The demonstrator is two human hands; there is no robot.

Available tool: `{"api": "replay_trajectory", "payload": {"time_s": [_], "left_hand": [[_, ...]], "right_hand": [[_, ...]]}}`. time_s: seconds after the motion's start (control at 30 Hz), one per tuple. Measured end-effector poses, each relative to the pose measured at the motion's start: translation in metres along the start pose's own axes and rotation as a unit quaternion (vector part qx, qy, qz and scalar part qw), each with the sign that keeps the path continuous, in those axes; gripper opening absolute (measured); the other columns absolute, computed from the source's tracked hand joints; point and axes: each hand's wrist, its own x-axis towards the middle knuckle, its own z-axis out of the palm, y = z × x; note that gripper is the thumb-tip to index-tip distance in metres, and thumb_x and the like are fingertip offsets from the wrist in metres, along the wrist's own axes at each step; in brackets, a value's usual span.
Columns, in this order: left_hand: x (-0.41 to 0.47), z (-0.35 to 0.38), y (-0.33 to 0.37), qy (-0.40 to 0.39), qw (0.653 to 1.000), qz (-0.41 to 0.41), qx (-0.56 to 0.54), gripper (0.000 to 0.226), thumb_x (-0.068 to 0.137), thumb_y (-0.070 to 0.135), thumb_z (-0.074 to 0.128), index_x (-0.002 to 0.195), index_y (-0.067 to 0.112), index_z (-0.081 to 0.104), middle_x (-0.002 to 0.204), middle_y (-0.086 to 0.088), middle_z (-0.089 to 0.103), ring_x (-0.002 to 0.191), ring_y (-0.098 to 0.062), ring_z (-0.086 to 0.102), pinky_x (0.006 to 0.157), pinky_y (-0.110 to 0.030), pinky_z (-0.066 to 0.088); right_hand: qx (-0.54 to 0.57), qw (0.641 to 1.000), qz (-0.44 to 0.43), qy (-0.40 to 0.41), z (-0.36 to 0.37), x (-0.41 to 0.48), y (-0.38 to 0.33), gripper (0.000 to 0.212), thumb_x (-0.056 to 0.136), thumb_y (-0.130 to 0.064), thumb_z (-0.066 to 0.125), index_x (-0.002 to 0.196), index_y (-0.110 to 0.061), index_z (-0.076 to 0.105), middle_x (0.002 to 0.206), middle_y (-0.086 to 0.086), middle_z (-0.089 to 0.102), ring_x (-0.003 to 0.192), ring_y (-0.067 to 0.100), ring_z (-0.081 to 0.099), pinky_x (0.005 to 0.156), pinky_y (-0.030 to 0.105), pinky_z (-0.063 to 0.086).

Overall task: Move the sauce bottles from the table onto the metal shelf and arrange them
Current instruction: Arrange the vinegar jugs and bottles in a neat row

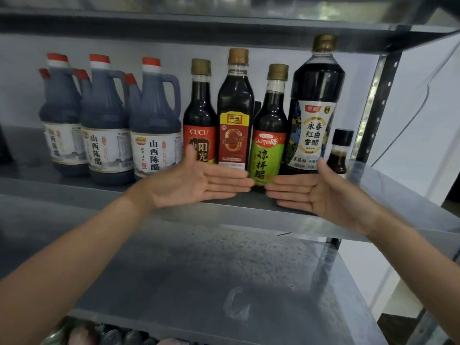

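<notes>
While bottles [267,125] stand shelved, left hand [196,185], right hand [321,195], flat, empty.

Place: a storeroom or shop stockroom, to judge by the racking and the stock
Shelving: grey metal shelf [249,212] across the middle of the frame, another tier above and a bare one below; perforated upright [378,105] at right
Stock, left: rows of matching jugs [109,135] with red caps, same white label, set two deep
Stock, centre: four dark bottles [234,115] with gold caps, each of a different brand
Stock, right: a small black-capped bottle [338,153] by the upright
Bottom left: more goods, blurred, on a lower tier
Backdrop: plain pale wall [418,95] behind the rack
</notes>
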Motion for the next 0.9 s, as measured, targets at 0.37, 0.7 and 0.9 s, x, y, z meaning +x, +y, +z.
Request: {"api": "replay_trajectory", "payload": {"time_s": [0.37, 0.7, 0.9], "left_hand": [[-0.066, -0.047, 0.026, -0.057, 0.995, -0.078, -0.01, 0.103, 0.077, 0.072, 0.045, 0.141, -0.006, 0.03, 0.149, -0.021, 0.033, 0.142, -0.032, 0.025, 0.117, -0.04, 0.02], [-0.048, -0.068, 0.021, -0.082, 0.992, -0.091, -0.01, 0.092, 0.084, 0.065, 0.02, 0.142, -0.006, 0.029, 0.149, -0.026, 0.028, 0.141, -0.031, 0.027, 0.118, -0.04, 0.02], [-0.069, -0.074, 0.026, -0.107, 0.991, -0.059, 0.051, 0.091, 0.085, 0.062, 0.016, 0.142, -0.008, 0.027, 0.149, -0.028, 0.029, 0.141, -0.033, 0.029, 0.118, -0.045, 0.018]], "right_hand": [[-0.049, 0.998, 0.024, 0.03, 0.09, 0.119, 0.01, 0.066, 0.083, -0.054, 0.029, 0.118, -0.009, 0.06, 0.121, 0.008, 0.066, 0.113, 0.017, 0.062, 0.094, 0.024, 0.05], [-0.008, 0.995, 0.033, 0.096, 0.093, 0.136, 0.012, 0.085, 0.057, -0.073, 0.069, 0.11, -0.006, 0.07, 0.121, 0.017, 0.065, 0.115, 0.026, 0.061, 0.086, 0.026, 0.053], [0.023, 0.997, 0.005, 0.072, 0.107, 0.132, 0.006, 0.079, 0.072, -0.074, 0.052, 0.116, -0.01, 0.067, 0.125, 0.017, 0.062, 0.121, 0.028, 0.056, 0.09, 0.027, 0.05]]}}
